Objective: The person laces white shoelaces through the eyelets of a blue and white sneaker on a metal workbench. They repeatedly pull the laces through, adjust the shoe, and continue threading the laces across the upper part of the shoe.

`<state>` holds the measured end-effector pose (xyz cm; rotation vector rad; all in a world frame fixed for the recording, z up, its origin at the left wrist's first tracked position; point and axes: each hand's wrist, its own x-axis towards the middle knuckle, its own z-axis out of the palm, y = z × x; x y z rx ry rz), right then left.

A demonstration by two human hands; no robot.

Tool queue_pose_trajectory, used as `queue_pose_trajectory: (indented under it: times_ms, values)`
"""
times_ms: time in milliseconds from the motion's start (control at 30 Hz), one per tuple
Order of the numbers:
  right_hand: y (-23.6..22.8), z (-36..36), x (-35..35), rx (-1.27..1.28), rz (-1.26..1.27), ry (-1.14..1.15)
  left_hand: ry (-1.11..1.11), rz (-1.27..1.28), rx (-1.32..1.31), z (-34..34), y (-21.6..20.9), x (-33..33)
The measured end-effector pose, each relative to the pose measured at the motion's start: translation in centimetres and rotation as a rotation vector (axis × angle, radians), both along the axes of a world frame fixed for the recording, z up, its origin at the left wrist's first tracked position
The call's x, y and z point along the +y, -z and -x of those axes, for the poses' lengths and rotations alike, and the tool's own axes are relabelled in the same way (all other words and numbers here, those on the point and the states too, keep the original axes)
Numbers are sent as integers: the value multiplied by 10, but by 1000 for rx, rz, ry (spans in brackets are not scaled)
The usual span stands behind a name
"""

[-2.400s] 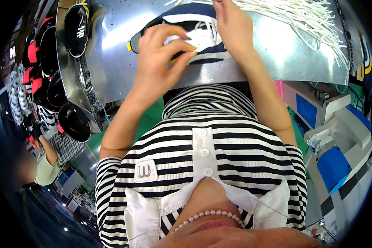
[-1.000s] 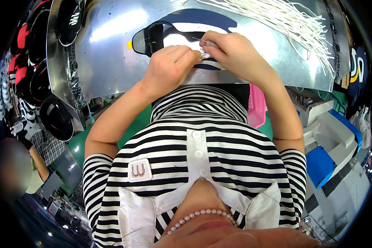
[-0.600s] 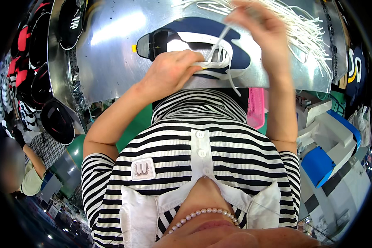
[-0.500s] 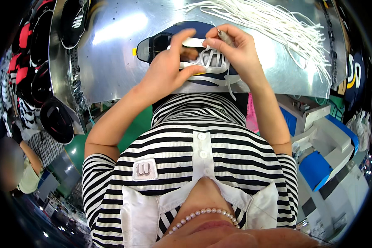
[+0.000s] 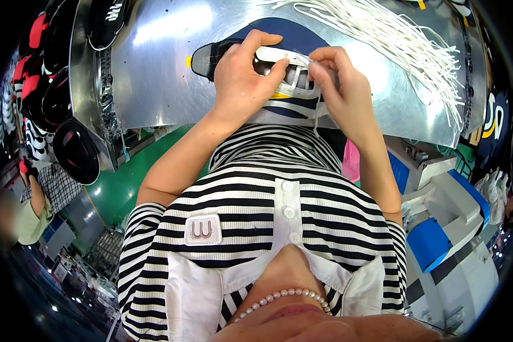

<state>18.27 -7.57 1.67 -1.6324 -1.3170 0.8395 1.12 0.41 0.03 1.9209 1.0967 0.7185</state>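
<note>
At upper centre, the left hand [image 5: 239,82] grips a navy-and-white, low-cut lace-up shoe [image 5: 285,29] between curved thumb and forefinger; the right hand [image 5: 343,88] bunches its fingertips at the eyelets, their hold unclear.

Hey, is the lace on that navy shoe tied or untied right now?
Untied: one end of the white lace trails loose off the navy shoe, and no bow shows.

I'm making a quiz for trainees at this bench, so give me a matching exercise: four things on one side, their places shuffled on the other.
1. White lace pile
2. Navy shoe
3. Pink basket
4. Left hand

A. On the shoe
B. Lower than the tabletop
C. Far right of the tabletop
D. Middle of the tabletop's near edge

Pairs: 1-C, 2-D, 3-B, 4-A
</note>
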Motion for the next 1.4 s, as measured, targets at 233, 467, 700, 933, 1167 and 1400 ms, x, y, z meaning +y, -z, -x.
queue_pose_trajectory:
  times_ms: [233, 467, 700, 933, 1167, 1400]
  values:
    - [5, 0, 5, -324, -79, -95, 18, -15, 13, 0, -2, -2]
    - [3, 21, 31, -560, -66, -106, 94, -200, 69, 0, 0, -2]
    - [-20, -17, -3, -339, 108, 100, -79, 201, -125, -8, 4, 11]
    - [10, -23, -3, -357, 15, 68, -26, 599, -453, 1, -11, 25]
    - [38, -31, 1, -162, -245, 126, 305, -206, 230, 18, -50, 0]
    - [-31, -8, -47, -463, -314, -296, 211, -376, 188, -8, -15, 10]
